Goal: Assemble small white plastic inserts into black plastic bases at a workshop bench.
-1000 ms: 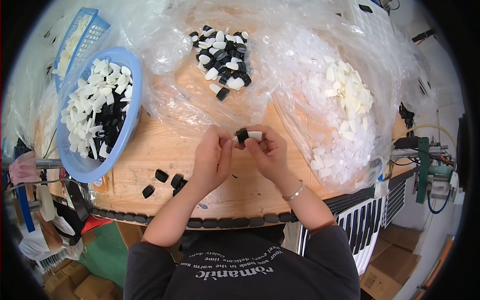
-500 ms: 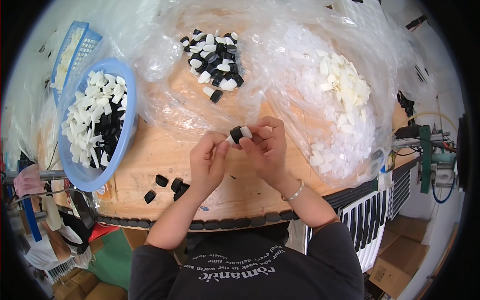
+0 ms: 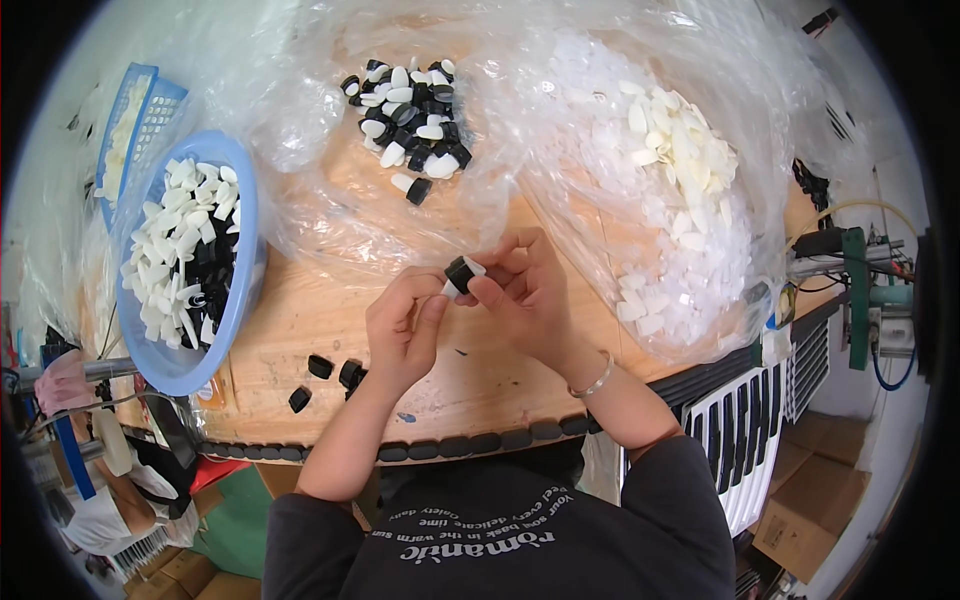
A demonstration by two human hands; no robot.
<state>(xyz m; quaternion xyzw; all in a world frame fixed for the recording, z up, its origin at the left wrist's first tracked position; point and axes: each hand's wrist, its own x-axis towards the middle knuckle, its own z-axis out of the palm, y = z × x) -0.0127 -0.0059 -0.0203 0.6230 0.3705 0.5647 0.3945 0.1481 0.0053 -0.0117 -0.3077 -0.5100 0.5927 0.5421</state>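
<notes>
At the centre of the frame, one black-and-white cap piece is pinched between the left hand and right hand. Three loose black caps lie lower left on the wooden table, beside one blue basket.

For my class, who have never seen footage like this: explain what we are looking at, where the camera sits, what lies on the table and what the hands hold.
There is no machine here: a person works with two bare hands. The round, bent picture comes from a wide-angle camera on the person's head, looking down. The left hand and right hand together pinch a small black-and-white plastic piece. On the wooden table lie a blue basket of such pieces, a pile of black and white parts and a heap of white parts on clear plastic bags, and a few loose black caps.
</notes>
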